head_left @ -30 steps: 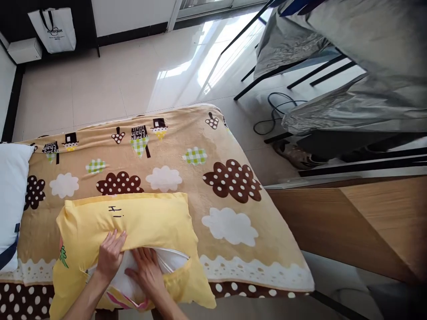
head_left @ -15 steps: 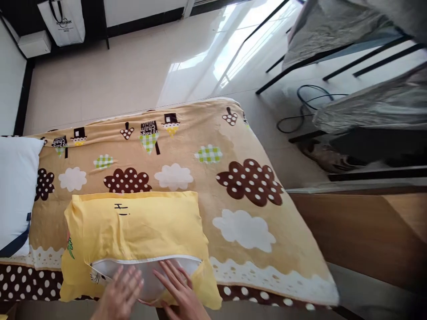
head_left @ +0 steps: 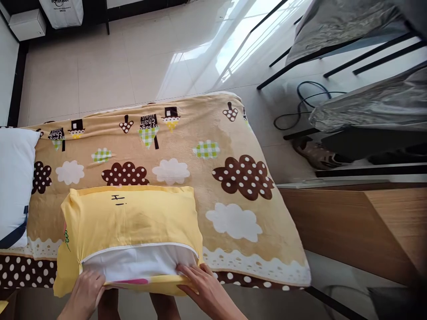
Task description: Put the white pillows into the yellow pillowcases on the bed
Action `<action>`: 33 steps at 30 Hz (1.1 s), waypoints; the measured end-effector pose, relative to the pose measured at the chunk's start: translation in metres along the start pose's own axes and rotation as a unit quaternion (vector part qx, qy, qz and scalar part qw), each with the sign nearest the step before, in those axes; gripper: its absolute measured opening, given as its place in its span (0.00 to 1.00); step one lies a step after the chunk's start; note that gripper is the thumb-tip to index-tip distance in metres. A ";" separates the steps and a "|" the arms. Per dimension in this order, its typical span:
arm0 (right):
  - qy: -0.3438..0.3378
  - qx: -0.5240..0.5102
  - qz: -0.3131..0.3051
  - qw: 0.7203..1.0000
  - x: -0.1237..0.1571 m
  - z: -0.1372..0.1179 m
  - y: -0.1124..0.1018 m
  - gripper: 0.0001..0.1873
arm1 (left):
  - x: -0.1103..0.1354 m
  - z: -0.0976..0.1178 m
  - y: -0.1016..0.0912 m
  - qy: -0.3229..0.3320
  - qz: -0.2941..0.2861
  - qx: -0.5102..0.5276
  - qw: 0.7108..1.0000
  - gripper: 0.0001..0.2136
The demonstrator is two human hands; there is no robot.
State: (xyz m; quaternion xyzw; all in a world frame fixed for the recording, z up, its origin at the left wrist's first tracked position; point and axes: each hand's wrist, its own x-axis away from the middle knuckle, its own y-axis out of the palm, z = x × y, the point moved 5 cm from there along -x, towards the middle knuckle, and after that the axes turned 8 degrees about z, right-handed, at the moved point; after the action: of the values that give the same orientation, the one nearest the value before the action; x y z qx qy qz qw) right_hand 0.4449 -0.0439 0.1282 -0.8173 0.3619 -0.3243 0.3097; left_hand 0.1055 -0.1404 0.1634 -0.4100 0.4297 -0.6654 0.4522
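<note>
A yellow pillowcase (head_left: 140, 213) with dark "Hi" lettering lies on the bed along its near edge. Its long opening faces me, and a white pillow (head_left: 140, 260) shows inside. At the left end of the opening, my left hand (head_left: 87, 286) is closed on the lower edge of the case, fingers curled over. My right hand (head_left: 202, 282) pinches that same edge near the right end, its thumb underneath and fingers on top. Between the hands the lower flap is drawn toward me, and a pink patch shows on it.
A patterned blanket (head_left: 180, 133) covers the bed. Another white pillow (head_left: 15, 178) lies at the left. To the right are a wooden board (head_left: 333, 222), a person's shoe (head_left: 316, 153), a looped cable (head_left: 296, 115) and plastic-covered furniture (head_left: 373, 104). A white box (head_left: 28, 24) stands at the back left.
My hands have moved from lying over the opening to gripping its lower edge, farther apart. The opening is wider, the case's top is smoother, and more white pillow shows. The view has shifted slightly.
</note>
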 end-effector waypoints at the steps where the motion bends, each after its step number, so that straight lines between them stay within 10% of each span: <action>1: 0.015 -0.004 0.017 1.000 -0.007 0.004 0.003 0.11 | -0.011 -0.001 -0.002 0.007 0.005 -0.018 1.000 0.11; 8: 0.101 0.022 0.116 0.988 -0.083 0.032 0.054 0.22 | -0.093 -0.019 0.045 0.039 0.039 0.054 0.997 0.09; 13: 0.082 -0.015 0.086 0.993 -0.058 0.023 0.025 0.21 | -0.085 -0.032 0.043 -0.033 -0.007 0.074 0.997 0.13; 19: -0.050 -0.025 0.014 0.998 0.004 -0.040 -0.013 0.13 | -0.039 0.007 0.014 0.016 -0.173 0.056 0.983 0.09; 24: -0.032 -0.007 0.007 0.999 -0.029 -0.085 0.015 0.21 | -0.061 0.063 0.027 0.023 -0.207 0.032 0.978 0.24; 33: 0.014 -0.020 -0.244 0.969 -0.099 -0.080 0.030 0.22 | -0.090 0.071 0.058 -0.054 -0.223 0.017 0.973 0.17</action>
State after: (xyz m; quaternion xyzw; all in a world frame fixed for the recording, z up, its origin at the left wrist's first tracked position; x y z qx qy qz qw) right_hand 0.3209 -0.0036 0.1233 -0.8824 0.1620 -0.3940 0.1997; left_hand 0.2089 -0.0817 0.1153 -0.5232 0.2910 -0.7336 0.3217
